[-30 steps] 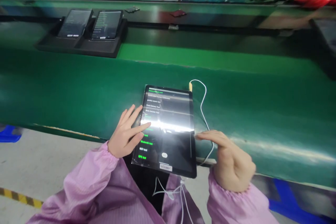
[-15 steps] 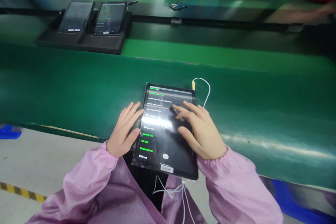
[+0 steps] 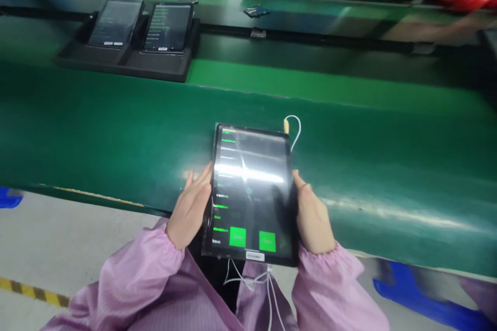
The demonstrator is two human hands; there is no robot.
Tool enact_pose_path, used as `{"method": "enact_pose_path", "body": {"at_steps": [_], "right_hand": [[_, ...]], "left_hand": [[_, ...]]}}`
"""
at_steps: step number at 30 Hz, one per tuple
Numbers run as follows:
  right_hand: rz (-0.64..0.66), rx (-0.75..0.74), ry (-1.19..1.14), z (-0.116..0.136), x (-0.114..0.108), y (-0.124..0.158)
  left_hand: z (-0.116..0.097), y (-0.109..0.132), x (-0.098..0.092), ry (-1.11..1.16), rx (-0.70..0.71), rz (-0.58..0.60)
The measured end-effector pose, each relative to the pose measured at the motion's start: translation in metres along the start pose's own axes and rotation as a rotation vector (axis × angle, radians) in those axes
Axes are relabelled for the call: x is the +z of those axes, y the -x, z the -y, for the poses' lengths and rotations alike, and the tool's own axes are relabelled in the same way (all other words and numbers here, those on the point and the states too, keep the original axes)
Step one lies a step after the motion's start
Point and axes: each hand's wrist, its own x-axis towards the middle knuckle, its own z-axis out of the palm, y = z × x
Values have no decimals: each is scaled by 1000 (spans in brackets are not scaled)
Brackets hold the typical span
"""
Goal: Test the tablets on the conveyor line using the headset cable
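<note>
A black tablet [image 3: 252,191] lies at the near edge of the green conveyor belt [image 3: 116,124], its screen lit with lines of text and two green squares near the bottom. My left hand [image 3: 192,207] grips its left edge and my right hand [image 3: 312,214] grips its right edge. A white cable [image 3: 294,129] with a yellowish plug runs from the tablet's far right corner. More white cable [image 3: 252,282] hangs below its near edge over my pink sleeves.
A black tray [image 3: 128,59] holding two tablets with lit screens sits far left on the belt. Small dark parts [image 3: 256,10] lie on the far shelf. Blue objects [image 3: 419,289] stand on the floor at right. Red and blue clothing of other people shows at the top.
My right hand left the screen and moved to the tablet's right edge. My left hand closed on the left edge. The screen scrolled, and two green squares now show.
</note>
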Motion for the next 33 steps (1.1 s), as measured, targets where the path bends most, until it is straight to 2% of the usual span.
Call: {"method": "enact_pose_path", "body": {"at_steps": [4, 8, 12, 18, 22, 25, 28, 31, 33], "right_hand": [[98, 40, -389, 35, -2, 8], [160, 76, -428, 70, -20, 23], [156, 122, -449, 81, -28, 36], [199, 157, -515, 71, -21, 33], [141, 113, -532, 67, -17, 31], [84, -39, -551, 63, -11, 31], [32, -178, -582, 53, -4, 25], [1, -180, -643, 44, -1, 9], [-1, -138, -670, 42, -1, -6]], "left_hand": [[-7, 12, 11, 440, -94, -74], [-15, 16, 10, 636, -213, -59], [-22, 18, 3, 737, -258, -56], [-42, 22, -12, 611, -275, -95], [-47, 21, -16, 596, -247, -61], [-36, 25, -13, 572, -136, -101], [-19, 32, -10, 459, 19, -191], [-4, 43, -10, 322, 147, -263], [0, 49, -10, 267, 194, -264]]}}
